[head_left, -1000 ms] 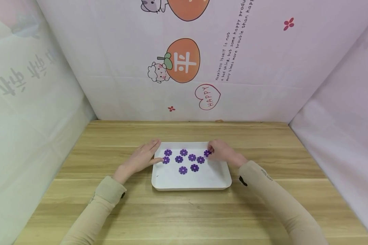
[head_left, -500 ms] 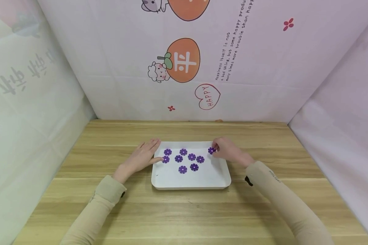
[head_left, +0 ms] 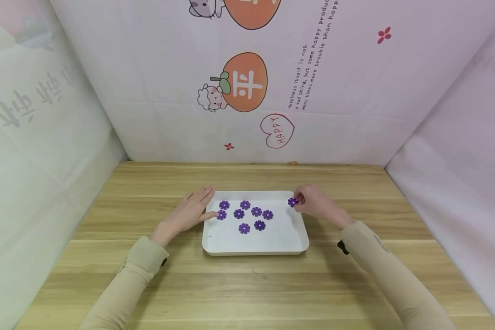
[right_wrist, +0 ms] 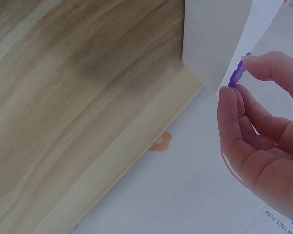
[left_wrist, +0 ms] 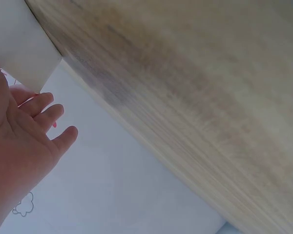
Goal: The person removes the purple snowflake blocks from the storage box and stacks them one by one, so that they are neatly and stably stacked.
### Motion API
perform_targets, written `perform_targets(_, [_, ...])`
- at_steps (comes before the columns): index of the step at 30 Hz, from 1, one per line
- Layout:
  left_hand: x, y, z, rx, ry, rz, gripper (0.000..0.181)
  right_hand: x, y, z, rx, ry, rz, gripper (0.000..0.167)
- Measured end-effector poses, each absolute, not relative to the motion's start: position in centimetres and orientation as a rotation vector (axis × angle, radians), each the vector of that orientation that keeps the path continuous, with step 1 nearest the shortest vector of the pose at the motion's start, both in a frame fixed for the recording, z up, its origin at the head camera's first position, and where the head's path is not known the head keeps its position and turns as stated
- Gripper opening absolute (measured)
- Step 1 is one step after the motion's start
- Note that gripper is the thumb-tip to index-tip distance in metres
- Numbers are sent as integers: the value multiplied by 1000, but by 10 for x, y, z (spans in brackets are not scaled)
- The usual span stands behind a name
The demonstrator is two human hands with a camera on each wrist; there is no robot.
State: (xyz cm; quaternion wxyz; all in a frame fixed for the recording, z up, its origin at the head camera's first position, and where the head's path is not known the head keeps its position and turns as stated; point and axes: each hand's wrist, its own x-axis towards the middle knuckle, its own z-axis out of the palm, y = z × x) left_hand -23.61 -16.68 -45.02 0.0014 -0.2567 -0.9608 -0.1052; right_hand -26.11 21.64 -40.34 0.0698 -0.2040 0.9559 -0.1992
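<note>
My right hand [head_left: 316,202] pinches a purple snowflake disc [head_left: 292,202] between thumb and fingers at the tray's far right corner. The right wrist view shows that disc edge-on [right_wrist: 238,74] between the fingertips. Several more purple snowflake discs [head_left: 244,228] lie flat, apart from one another, in the shallow white tray [head_left: 255,252]. With fingers straight, my left hand [head_left: 189,211] rests at the tray's left side. Its thumb reaches over the rim near the leftmost disc [head_left: 222,215]. In the left wrist view, the left hand [left_wrist: 27,131] is beside the tray's wall.
The tray stands on a wood-grain table [head_left: 247,293]. A white printed cloth [head_left: 169,91] hangs behind the table, and pale cloth sides [head_left: 45,160] enclose it at left and right.
My right hand has carried its snowflake disc rightward, away from the other discs, towards the tray's far right corner. My left hand and the discs lying in the tray have stayed in place.
</note>
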Motion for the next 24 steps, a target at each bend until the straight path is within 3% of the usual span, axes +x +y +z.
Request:
perform_targets(16, [-235,-167,-450,-815,-2998,-346,81,-256,248,-407,-694,2943,-654,18])
perform_targets(24, [-236,-167,-451,-825,-2998,-339,81,-250,262,-409,-602,2926,-674,18])
